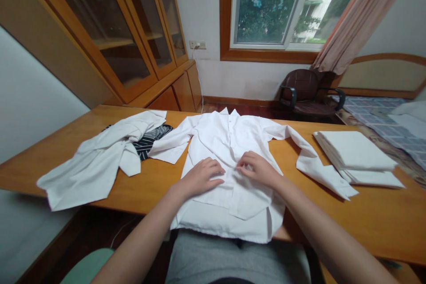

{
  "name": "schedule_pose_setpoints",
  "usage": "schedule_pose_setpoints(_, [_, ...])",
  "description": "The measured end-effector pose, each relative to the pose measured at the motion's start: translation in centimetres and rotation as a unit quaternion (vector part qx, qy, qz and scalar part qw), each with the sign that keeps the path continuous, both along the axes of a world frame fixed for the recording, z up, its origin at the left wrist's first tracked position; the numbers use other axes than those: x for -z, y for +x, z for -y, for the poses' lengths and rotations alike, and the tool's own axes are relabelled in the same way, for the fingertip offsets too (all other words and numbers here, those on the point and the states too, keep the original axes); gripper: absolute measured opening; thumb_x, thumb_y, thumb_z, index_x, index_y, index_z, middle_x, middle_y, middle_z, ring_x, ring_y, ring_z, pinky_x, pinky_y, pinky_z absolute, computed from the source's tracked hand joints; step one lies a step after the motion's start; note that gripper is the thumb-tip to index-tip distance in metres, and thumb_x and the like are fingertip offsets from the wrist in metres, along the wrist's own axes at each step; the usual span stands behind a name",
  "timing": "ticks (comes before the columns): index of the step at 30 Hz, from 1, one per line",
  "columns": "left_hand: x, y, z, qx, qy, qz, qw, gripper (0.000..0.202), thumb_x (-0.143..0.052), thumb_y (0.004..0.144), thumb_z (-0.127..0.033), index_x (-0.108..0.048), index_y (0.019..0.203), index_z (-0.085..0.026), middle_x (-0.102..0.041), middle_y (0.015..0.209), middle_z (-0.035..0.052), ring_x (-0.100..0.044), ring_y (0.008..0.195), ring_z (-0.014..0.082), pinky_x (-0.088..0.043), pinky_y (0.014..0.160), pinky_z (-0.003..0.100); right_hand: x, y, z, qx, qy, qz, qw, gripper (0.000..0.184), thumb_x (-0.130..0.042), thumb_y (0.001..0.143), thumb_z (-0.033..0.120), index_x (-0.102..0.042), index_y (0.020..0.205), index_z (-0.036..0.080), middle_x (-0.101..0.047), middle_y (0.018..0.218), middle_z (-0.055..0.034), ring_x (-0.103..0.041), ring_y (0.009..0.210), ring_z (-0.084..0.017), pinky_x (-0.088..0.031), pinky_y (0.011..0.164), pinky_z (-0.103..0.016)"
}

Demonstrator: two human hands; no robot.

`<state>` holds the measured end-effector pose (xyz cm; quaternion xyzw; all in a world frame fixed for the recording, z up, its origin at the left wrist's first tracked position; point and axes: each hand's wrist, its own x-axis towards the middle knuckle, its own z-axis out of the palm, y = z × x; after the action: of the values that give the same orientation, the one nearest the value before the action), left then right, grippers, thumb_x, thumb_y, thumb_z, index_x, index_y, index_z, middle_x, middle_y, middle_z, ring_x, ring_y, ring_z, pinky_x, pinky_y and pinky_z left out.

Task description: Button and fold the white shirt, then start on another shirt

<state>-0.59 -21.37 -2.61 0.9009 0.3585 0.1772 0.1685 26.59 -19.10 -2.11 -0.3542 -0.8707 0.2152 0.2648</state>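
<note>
grey lap [233,262] lowest in view, pressed up to the near edge of a wooden table [382,226]. white shirt [229,142] spread front-up on the middle of the table, collar toward the far edge, hem hanging just over the near edge onto the lap. both sleeves flung outward; right sleeve [316,164] trailing toward a stack of folded white cloth [357,157], cuff just beside it. bare wood open in front of that stack and along the near right edge. left sleeve ending near a crumpled white shirt [96,159] lying over a dark striped garment [151,140], that heap reaching the near left edge. strip of bare wood between heap and spread shirt.

left hand [199,177] palm down on the shirt front, fingers loosely curled and resting flat on the cloth, holding nothing. right hand [258,169] just beside it, fingertips pinched on the fabric at the button strip, knuckles raised. both forearms coming in from below, angled toward each other, hands near but apart.

beyond the far edge, a dark armchair [306,93] under a window [276,4], glass-door cabinet [133,26] to the left.
</note>
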Motion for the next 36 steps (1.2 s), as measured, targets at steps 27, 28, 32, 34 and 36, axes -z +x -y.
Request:
schedule_pose_setpoints(27, [-2.1, -2.5, 3.9, 0.039, -0.084, -0.029, 0.995, 0.017, -0.054, 0.098, -0.027, -0.066, 0.087, -0.021, -0.066, 0.087, 0.0024, -0.059, 0.088, 0.0173, -0.044, 0.079, 0.028, 0.0, 1.9, 9.1, -0.045, -0.073, 0.117, 0.989, 0.027, -0.059, 0.095, 0.047, -0.066, 0.101, 0.022, -0.063, 0.099, -0.0074, -0.054, 0.096, -0.023, -0.043, 0.084, -0.037])
schedule_pose_setpoints(28, [-1.9, -2.2, 3.8, 0.041, -0.084, -0.030, 0.995, 0.018, -0.053, 0.098, -0.027, -0.066, 0.087, -0.021, -0.066, 0.087, 0.0022, -0.060, 0.087, 0.0169, -0.044, 0.078, 0.027, -0.2, 1.8, 9.3, -0.050, -0.078, 0.122, 0.988, 0.033, -0.065, 0.090, 0.053, -0.066, 0.104, 0.022, -0.063, 0.101, -0.0076, -0.054, 0.097, -0.024, -0.043, 0.084, -0.037])
schedule_pose_setpoints(32, [-1.8, -1.1, 2.9, 0.017, -0.070, -0.028, 0.997, 0.023, -0.049, 0.100, -0.029, -0.067, 0.089, -0.020, -0.068, 0.087, 0.0023, -0.063, 0.081, 0.0162, -0.044, 0.073, 0.026, -0.2, 1.4, 9.8, -0.066, -0.083, 0.144, 0.984, 0.033, -0.075, 0.083, 0.047, -0.067, 0.104, 0.023, -0.063, 0.101, -0.0072, -0.056, 0.096, -0.024, -0.045, 0.082, -0.036])
schedule_pose_setpoints(34, [-2.0, -0.6, 2.3, -0.001, -0.055, -0.026, 0.998, 0.022, -0.049, 0.099, -0.030, -0.067, 0.090, -0.020, -0.069, 0.087, 0.0023, -0.064, 0.081, 0.0166, -0.045, 0.072, 0.026, 0.0, 1.2, 9.8, -0.072, -0.083, 0.142, 0.984, 0.014, -0.069, 0.090, 0.032, -0.068, 0.099, 0.022, -0.063, 0.097, -0.0062, -0.058, 0.093, -0.022, -0.045, 0.081, -0.034])
schedule_pose_setpoints(36, [-2.2, -0.1, 1.8, -0.018, -0.042, -0.018, 0.999, 0.020, -0.050, 0.098, -0.029, -0.068, 0.091, -0.021, -0.070, 0.088, 0.0019, -0.065, 0.081, 0.0170, -0.045, 0.073, 0.027, 0.0, 1.1, 9.8, -0.076, -0.092, 0.127, 0.985, 0.007, -0.061, 0.094, 0.025, -0.068, 0.094, 0.022, -0.063, 0.092, -0.0055, -0.058, 0.090, -0.020, -0.046, 0.080, -0.032])
